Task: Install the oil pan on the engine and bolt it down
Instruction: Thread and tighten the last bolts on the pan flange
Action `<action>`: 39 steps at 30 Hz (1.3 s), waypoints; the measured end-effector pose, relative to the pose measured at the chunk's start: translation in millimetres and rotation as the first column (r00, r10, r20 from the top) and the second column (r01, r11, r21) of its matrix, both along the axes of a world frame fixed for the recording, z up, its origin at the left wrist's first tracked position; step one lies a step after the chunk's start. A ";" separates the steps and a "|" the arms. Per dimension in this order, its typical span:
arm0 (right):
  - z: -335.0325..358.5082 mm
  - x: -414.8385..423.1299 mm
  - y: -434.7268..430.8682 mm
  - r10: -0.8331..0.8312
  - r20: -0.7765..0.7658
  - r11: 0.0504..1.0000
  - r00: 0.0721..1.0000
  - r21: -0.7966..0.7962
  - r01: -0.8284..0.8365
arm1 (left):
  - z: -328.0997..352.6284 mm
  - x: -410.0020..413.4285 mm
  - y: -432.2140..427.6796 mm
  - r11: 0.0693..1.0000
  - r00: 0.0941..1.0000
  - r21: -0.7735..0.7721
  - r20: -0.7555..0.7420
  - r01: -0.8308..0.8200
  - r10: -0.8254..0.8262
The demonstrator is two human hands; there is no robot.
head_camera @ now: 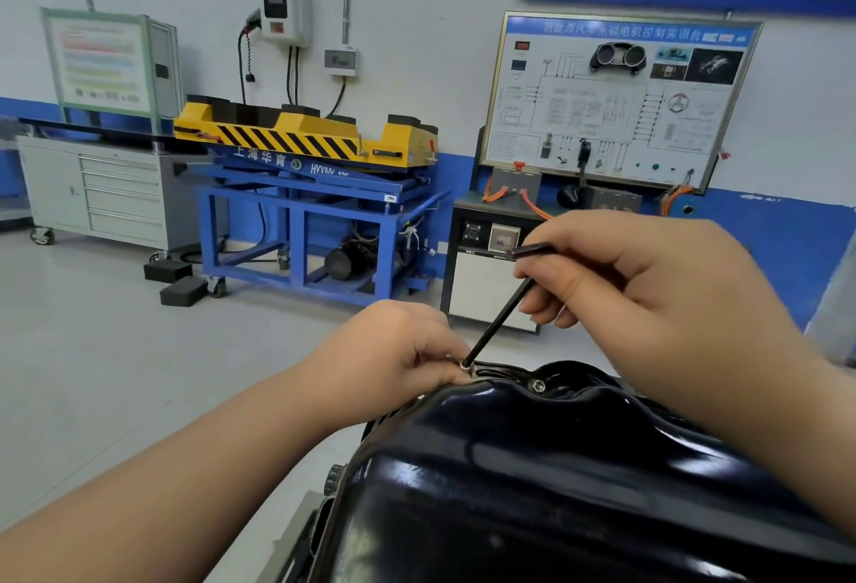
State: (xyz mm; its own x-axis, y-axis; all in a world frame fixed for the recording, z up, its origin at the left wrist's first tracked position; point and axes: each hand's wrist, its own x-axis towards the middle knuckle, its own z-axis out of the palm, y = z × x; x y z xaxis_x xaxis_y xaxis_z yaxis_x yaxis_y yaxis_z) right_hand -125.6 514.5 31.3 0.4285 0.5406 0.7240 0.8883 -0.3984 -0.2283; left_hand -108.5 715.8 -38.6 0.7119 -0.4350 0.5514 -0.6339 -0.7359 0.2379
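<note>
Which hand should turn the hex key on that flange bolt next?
Right. The right hand already grips the hex key, tip seated in the bolt; the left hand just steadies the bolt.

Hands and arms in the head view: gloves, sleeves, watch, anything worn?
Nothing worn that shows. Left hand and right hand are both bare, no gloves, no rings visible. Both forearms are bare right to the frame edge: no sleeves, no watch or wristband in view.

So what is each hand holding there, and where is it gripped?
The right hand pinches a black hex key at its bent upper end. The left hand steadies the bolt at the key's tip.
</note>
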 end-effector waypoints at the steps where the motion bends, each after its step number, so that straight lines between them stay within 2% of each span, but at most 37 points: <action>1: 0.2 -0.5 0.3 -0.005 0.014 1.000 1.000 -0.019 0.006 | -0.1 0.0 0.0 1.000 1.000 -0.001 0.003 0.000 0.000; 8: 5.1 -9.8 5.1 0.007 0.209 0.970 0.978 -0.239 0.044 | -1.8 -0.7 0.3 0.999 1.000 -0.038 0.009 0.001 -0.001; 10: 5.1 -9.8 7.8 0.010 0.161 0.967 0.987 -0.254 0.031 | -1.2 -1.2 0.1 1.000 0.999 0.000 0.034 -0.021 0.021; 14: 5.2 -7.9 14.9 0.018 -0.094 0.944 0.995 -0.327 -0.048 | 0.2 -4.8 -2.3 0.993 0.975 0.081 0.210 -0.087 0.068; 17: 10.7 -7.4 22.9 0.007 -0.146 0.917 0.989 -0.393 -0.064 | -1.4 -7.2 -3.2 0.986 0.963 0.113 0.252 -0.122 0.090; 19: 16.4 -7.1 28.5 0.006 -0.164 0.907 0.986 -0.414 -0.074 | -0.2 -7.0 -0.4 0.991 0.981 0.083 0.170 -0.105 0.089; 22: 21.0 -6.2 34.2 0.006 -0.172 0.896 0.985 -0.436 -0.081 | 1.3 -5.4 6.0 0.997 0.999 -0.056 -0.031 -0.046 0.044; 24: 20.6 -5.4 36.0 0.006 -0.168 0.896 0.986 -0.437 -0.079 | 1.9 -6.7 7.4 0.989 0.993 -0.146 -0.114 -0.006 -0.011; 27: 19.0 -4.3 36.7 0.005 -0.166 0.900 0.986 -0.429 -0.077 | 2.9 -9.6 6.7 0.970 0.988 -0.242 -0.149 0.013 -0.050; 33: 16.9 -5.5 35.6 -0.013 -0.158 0.904 0.987 -0.424 -0.056 | 5.3 -11.4 2.8 0.944 0.967 -0.330 -0.239 0.001 -0.085; 39: 15.4 -4.5 33.4 0.004 -0.183 0.915 0.983 -0.396 -0.078 | 7.4 -12.5 0.6 0.943 0.960 -0.332 -0.267 -0.008 -0.086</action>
State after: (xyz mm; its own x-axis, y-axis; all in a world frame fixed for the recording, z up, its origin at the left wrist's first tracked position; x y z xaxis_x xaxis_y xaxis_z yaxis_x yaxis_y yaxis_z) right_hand -130.1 547.9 46.6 0.4995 0.7886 0.3585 0.8663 -0.4530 -0.2105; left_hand -121.0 716.3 -31.2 0.8411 -0.2948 0.4534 -0.5363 -0.5631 0.6287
